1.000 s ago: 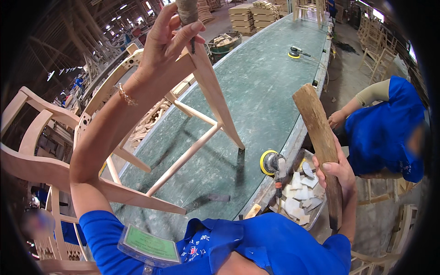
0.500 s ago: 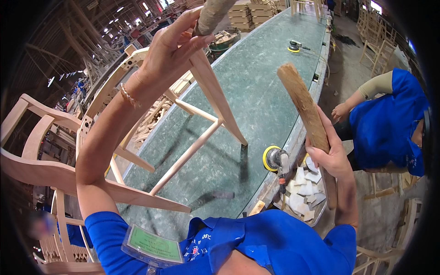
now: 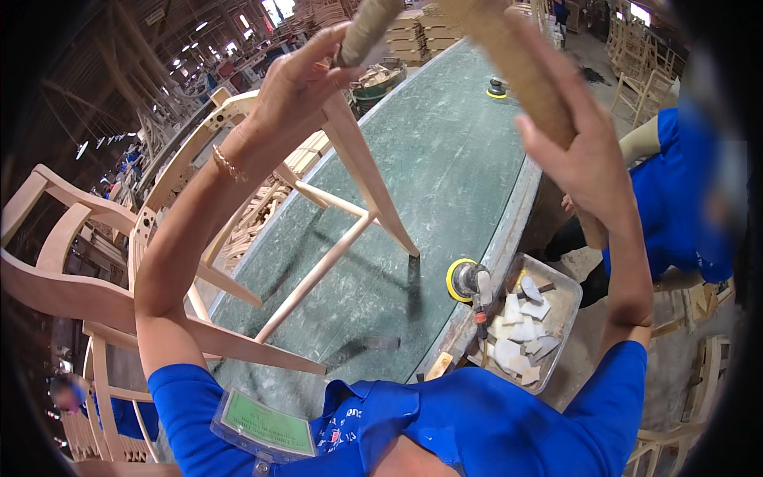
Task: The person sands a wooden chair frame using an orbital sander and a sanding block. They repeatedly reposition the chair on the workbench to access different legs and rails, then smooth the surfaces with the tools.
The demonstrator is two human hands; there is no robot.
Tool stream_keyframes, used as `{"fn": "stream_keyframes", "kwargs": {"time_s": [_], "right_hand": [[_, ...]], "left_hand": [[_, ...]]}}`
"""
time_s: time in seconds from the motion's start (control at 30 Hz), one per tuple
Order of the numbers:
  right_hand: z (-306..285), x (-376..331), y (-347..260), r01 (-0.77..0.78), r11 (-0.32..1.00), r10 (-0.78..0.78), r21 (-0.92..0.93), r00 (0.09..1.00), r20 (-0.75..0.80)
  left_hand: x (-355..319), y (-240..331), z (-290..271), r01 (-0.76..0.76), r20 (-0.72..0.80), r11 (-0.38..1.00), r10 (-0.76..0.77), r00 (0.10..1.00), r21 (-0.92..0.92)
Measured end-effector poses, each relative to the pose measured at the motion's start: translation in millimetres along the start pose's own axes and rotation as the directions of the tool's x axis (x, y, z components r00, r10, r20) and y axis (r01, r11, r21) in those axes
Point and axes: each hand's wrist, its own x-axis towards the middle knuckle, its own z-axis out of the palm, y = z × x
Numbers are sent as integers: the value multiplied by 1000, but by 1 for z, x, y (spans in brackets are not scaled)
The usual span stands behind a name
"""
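And here are both hands, raised high and well apart! The left hand (image 3: pixel 310 78), upper left of centre, has its thumb and fingers clamped on the lower end of a greyish-tan rod (image 3: pixel 369 28), whose far end runs up to the top edge of the frame. Over at upper right, the right hand (image 3: pixel 579 139) grips a wooden bar (image 3: pixel 517 60), blurred, slanting from the top edge down past the wrist. A bracelet (image 3: pixel 228 164) circles the left wrist.

Just below the left hand comes the pale wooden chair (image 3: pixel 362 171), filling the left of the frame, its legs stretching over the green table (image 3: pixel 445 151); whether the hand touches it, one cannot tell. A rung (image 3: pixel 318 274) crosses between the legs.

Right of centre, a sander (image 3: pixel 477 285) with a yellow pad lies at the table's edge, and beside it a tray (image 3: pixel 569 306) holds white scraps (image 3: pixel 517 326). A second sander (image 3: pixel 497 87) sits farther up the table. Far right, a co-worker in a blue shirt (image 3: pixel 671 195) stands, partly blurred. Top centre, stacked wood (image 3: pixel 405 38) rises beyond the table!
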Motion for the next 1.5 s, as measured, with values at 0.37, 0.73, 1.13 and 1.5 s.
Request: {"fn": "stream_keyframes", "kwargs": {"time_s": [0.37,0.73,1.13,1.5], "right_hand": [[-14,8,-47,-63,907,235,416,895,-378],[-18,13,-29,-90,949,207,301,901,-382],[2,21,-27,-273,962,274,27,961,-40],[-37,-14,-8,-140,976,191,164,915,-356]], "left_hand": [[7,-16,-19,78,-123,939,-126,984,-334],[5,-22,-11,53,-25,949,-64,998,-310],[-2,-21,3,-4,-2,995,4,1000,-97],[6,-14,6,-12,-128,976,-16,992,-218]]}}
